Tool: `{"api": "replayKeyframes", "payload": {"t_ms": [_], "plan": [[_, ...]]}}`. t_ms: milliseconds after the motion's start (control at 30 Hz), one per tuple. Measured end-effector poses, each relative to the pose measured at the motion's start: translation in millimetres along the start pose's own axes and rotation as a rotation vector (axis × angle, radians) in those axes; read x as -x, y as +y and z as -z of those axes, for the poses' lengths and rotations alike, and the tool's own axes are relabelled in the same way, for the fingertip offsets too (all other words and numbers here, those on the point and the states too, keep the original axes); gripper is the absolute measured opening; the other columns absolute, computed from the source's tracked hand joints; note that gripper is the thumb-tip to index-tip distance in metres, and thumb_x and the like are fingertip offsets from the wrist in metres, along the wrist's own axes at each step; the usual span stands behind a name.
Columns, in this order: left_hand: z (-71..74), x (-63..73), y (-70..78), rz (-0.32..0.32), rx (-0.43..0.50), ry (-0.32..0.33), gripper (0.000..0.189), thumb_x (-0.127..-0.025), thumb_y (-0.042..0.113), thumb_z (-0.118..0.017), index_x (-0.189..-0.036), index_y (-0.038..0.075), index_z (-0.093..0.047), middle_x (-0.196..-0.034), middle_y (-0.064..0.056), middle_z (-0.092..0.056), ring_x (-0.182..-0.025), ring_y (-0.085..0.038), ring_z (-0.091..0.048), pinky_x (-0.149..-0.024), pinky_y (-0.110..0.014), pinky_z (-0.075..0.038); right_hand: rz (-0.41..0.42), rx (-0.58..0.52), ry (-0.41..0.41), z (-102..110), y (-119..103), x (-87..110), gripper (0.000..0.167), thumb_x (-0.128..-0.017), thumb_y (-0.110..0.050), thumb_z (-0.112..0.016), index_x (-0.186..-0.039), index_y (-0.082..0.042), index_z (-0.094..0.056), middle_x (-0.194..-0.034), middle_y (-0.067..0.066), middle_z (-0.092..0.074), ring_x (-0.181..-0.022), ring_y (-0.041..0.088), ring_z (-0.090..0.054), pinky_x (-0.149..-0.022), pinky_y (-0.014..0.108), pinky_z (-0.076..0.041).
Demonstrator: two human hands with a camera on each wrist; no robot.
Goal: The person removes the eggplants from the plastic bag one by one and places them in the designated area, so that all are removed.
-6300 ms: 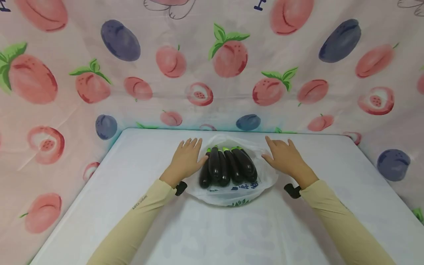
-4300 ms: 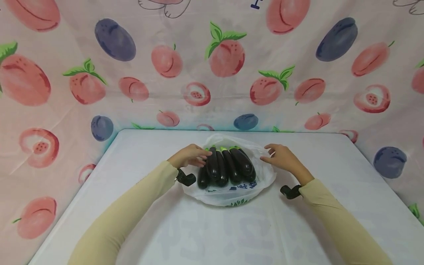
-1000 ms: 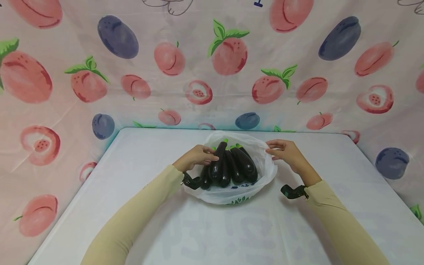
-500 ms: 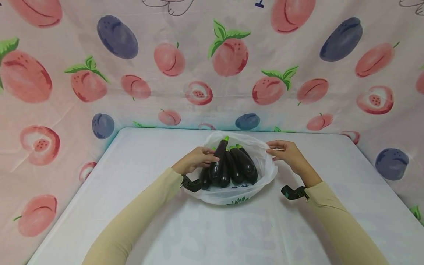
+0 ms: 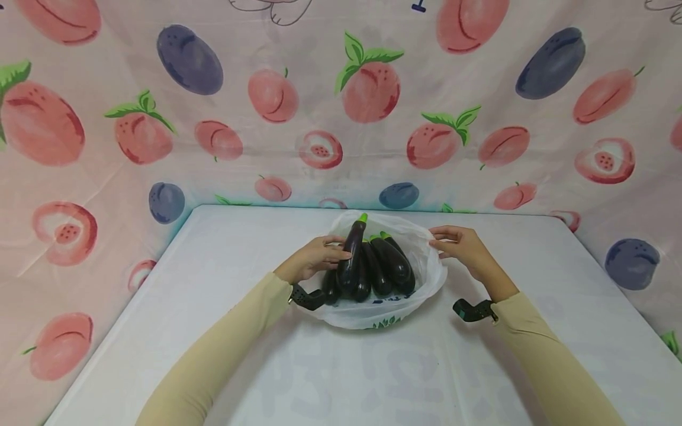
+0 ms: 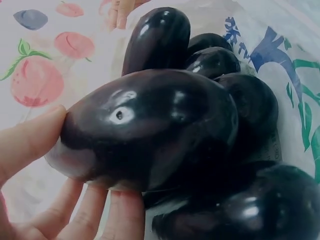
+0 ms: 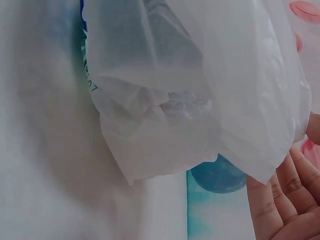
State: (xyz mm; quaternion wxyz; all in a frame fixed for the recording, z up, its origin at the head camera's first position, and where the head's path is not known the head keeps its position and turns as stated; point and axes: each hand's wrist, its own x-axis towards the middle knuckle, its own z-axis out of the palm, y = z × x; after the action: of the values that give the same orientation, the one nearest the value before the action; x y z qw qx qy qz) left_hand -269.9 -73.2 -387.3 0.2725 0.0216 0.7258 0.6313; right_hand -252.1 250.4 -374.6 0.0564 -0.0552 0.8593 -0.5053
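My left hand [image 5: 314, 257] grips a glossy dark eggplant [image 5: 350, 257] between thumb and fingers. Its green stem end tilts up above the others, while its round lower end is still down among them. In the left wrist view the thumb presses one side of this eggplant [image 6: 150, 125], with fingertips [image 6: 127, 210] beneath. Several more eggplants [image 5: 391, 260] lie side by side in a white plastic bag [image 5: 367, 319], stems pointing away. My right hand [image 5: 466, 251] pinches the bag's right rim. In the right wrist view the bag [image 7: 240, 85] hides part of the thumb and fingertips.
The bag stands on a white-covered table [image 5: 341, 373], towards its far edge. Behind and beside rises a fruit-print cloth [image 5: 298, 35]. A black wrist camera [image 5: 309, 297] on the left wrist hangs close to the bag's left side.
Both hands were spread beside the bag. Since then my left hand has taken hold of an eggplant and my right hand the bag's rim. Lately the eggplant's stem end has risen slightly.
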Motion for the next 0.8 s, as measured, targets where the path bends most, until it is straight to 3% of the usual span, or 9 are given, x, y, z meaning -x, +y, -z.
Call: {"api": "replayKeyframes", "payload": {"t_ms": [333, 533, 800], "plan": [[6.0, 7.4, 1.3, -0.11, 0.054, 0.017, 0.056, -0.088, 0.007, -0.063, -0.14, 0.009, -0.042, -0.14, -0.017, -0.048, -0.114, -0.023, -0.056, -0.105, -0.041, -0.044, 0.008, -0.011, 0.007, 0.1, 3.1, -1.6, 0.05, -0.09, -0.027, -0.065, -0.129, 0.002, -0.053, -0.103, -0.007, -0.065, -0.083, -0.008, -0.059, -0.075, 0.022, -0.057], [16.5, 15.0, 5.7, -0.179, 0.108, 0.035, 0.057, -0.089, 0.006, -0.062, -0.142, 0.009, -0.04, -0.141, -0.018, -0.047, -0.125, -0.028, -0.051, -0.109, -0.043, -0.039, 0.012, -0.003, 0.018, -0.3, 5.1, -2.2, 0.051, -0.088, -0.031, -0.066, -0.126, 0.001, -0.055, -0.095, -0.015, -0.062, -0.083, -0.006, -0.06, -0.075, 0.021, -0.057], [33.5, 27.5, 10.3, -0.228, 0.111, 0.065, 0.058, -0.09, 0.007, -0.061, -0.143, 0.009, -0.039, -0.143, -0.018, -0.045, -0.129, -0.031, -0.047, -0.109, -0.042, -0.04, 0.01, -0.016, 0.015, -0.7, 5.9, -2.4, 0.051, -0.088, -0.031, -0.066, -0.127, 0.001, -0.055, -0.092, -0.02, -0.06, -0.083, -0.006, -0.06, -0.074, 0.021, -0.057]]}}
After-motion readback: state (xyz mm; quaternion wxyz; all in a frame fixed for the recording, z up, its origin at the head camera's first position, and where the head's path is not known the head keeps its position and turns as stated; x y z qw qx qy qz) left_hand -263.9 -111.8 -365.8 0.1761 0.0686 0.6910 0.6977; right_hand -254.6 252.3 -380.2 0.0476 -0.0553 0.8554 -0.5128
